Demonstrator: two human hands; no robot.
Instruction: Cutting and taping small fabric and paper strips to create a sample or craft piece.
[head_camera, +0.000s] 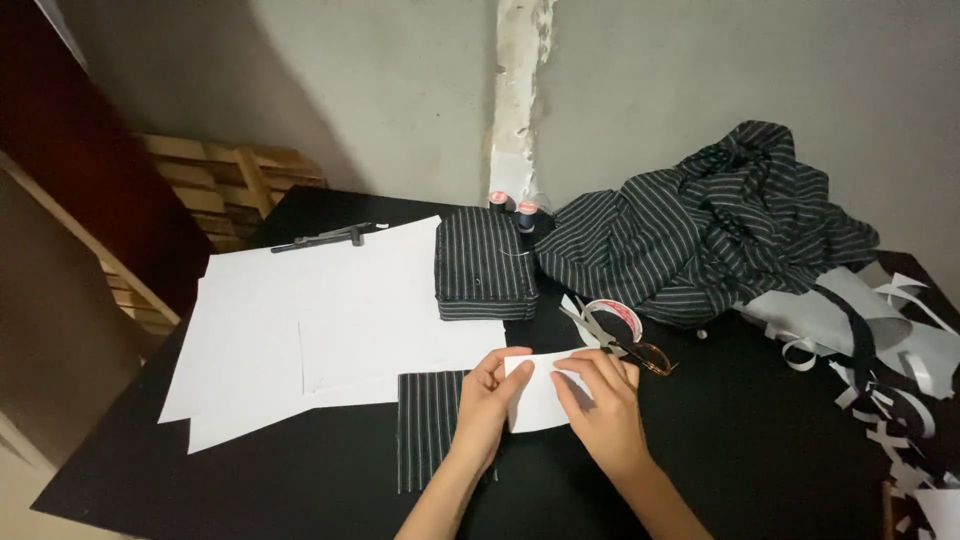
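Note:
Both hands rest on a small white paper piece (535, 405) lying on the black table (760, 440). My left hand (485, 405) pinches its left edge, fingers curled over it. My right hand (603, 405) presses flat on its right side. Under and to the left of the paper lies a flat piece of black pinstriped fabric (425, 425). Scissors with amber handles (625, 345) lie just beyond my right hand.
Large white paper sheets (300, 330) cover the left of the table. A folded stack of striped fabric (485, 265), thread spools (515, 208), a tape roll (612, 318), a heaped striped garment (715, 225), paper scraps (880, 350) and a dark tool (325, 238) lie around.

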